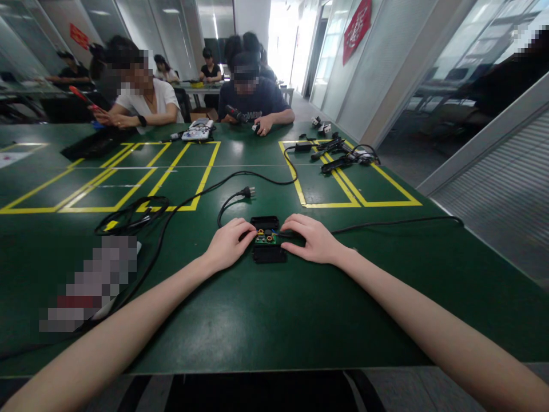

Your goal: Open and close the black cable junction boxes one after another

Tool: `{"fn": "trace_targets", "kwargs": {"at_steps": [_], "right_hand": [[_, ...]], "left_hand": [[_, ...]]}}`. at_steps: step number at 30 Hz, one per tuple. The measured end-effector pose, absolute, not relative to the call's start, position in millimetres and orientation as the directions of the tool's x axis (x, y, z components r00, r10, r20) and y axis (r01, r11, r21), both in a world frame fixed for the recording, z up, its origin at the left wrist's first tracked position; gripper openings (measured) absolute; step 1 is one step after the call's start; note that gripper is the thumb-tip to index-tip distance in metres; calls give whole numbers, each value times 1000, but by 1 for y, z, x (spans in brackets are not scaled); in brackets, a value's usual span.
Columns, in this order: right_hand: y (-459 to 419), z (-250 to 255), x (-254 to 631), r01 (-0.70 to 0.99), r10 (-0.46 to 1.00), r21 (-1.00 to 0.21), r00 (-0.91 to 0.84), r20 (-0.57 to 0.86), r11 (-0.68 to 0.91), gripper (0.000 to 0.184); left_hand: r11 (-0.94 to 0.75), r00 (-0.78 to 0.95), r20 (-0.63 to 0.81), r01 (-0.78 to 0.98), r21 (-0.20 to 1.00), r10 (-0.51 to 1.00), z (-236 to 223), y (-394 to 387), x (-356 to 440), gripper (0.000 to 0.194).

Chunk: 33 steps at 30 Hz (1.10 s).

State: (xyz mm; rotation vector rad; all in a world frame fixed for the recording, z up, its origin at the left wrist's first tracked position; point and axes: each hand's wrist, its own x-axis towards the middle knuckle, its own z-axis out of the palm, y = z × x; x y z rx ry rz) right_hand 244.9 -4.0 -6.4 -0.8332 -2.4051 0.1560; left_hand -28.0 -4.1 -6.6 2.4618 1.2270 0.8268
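Observation:
A small green circuit board (266, 237) with copper-coloured coils lies on the table in front of me. One black housing half (265, 222) is just beyond it and another black housing half (269, 255) just nearer. My left hand (230, 241) is closed, its thumb and fingertips pinching the left end of the board. At the board's right end is my right hand (312, 238), its fingers curved and the thumb apart from them, around a black cable (394, 222) that leads off right. A cord with a black plug (247, 193) curls out behind my left hand.
A coiled black cable (132, 216) and a blurred-out power strip (96, 280) lie to the left. Black adapters and cables (338, 154) are heaped at the back right. A white device (198, 130) stands at the far edge, where two people sit. Yellow tape (206, 176) marks the green table (206, 332).

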Motion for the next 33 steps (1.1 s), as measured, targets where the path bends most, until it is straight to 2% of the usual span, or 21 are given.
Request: {"fn": "trace_targets", "kwargs": {"at_steps": [3, 5, 10, 12, 19, 28, 33], "right_hand": [[-10, -3, 239, 470, 528, -257, -651, 545, 844, 41], [-15, 0, 235, 438, 474, -211, -674, 567, 874, 47], [-23, -1, 224, 382, 367, -82, -772, 519, 921, 22], [-23, -3, 219, 385, 358, -60, -777, 517, 921, 17], [-21, -4, 218, 388, 367, -70, -777, 511, 919, 26], [-19, -5, 220, 353, 362, -119, -777, 514, 928, 26], [-17, -2, 225, 403, 400, -139, -687, 607, 904, 22]], "left_hand": [[-593, 472, 359, 654, 470, 805, -7, -5, -28, 24], [-587, 468, 355, 658, 471, 809, -6, -5, -28, 24], [-591, 468, 362, 658, 467, 806, -7, -5, -28, 24], [-594, 468, 365, 658, 463, 804, -7, -5, -28, 24], [-601, 474, 371, 655, 458, 799, -7, -5, -27, 24], [-601, 476, 368, 660, 451, 799, -8, -4, -28, 24], [-610, 479, 380, 650, 453, 792, -8, -4, -28, 23]]}}
